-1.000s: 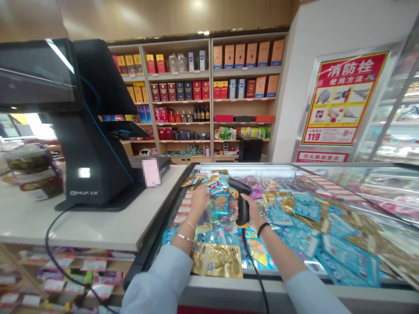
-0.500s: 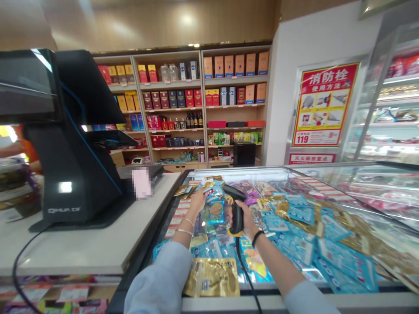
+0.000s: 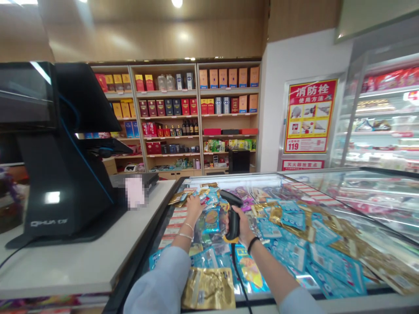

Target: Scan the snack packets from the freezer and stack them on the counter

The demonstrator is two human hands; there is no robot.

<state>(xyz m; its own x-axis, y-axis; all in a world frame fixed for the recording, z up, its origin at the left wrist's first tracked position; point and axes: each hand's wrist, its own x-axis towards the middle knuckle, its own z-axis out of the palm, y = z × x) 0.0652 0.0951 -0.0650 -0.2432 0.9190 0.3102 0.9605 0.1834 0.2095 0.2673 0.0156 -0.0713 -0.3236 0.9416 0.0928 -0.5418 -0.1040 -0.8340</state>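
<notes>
My right hand (image 3: 241, 224) is closed around the grip of a black and yellow handheld barcode scanner (image 3: 233, 220), its head pointing up and left. The scanner's black cable (image 3: 236, 270) runs down toward me. Farther left, my left hand (image 3: 194, 207) reaches over the glass top with its fingers bent downward and a little apart. They are at the edge of gold snack packets (image 3: 179, 198) and beside blue packets (image 3: 212, 197); the fingertips are partly hidden. A blue packet (image 3: 212, 219) lies between the hands. Nearest me is a large gold pouch (image 3: 209, 288).
Many blue packets (image 3: 291, 253) and gold packets (image 3: 389, 266) spread across the glass-topped case (image 3: 327, 183) to the right. A checkout terminal (image 3: 65, 183) stands on the white counter (image 3: 144, 235) at left. Behind are shelves (image 3: 198, 91) of boxes and bottles.
My left hand has shifted from the blue and gold packets leftward to the gold packets' edge. The scanner stays in my right hand. The view has tilted up and turned slightly right.
</notes>
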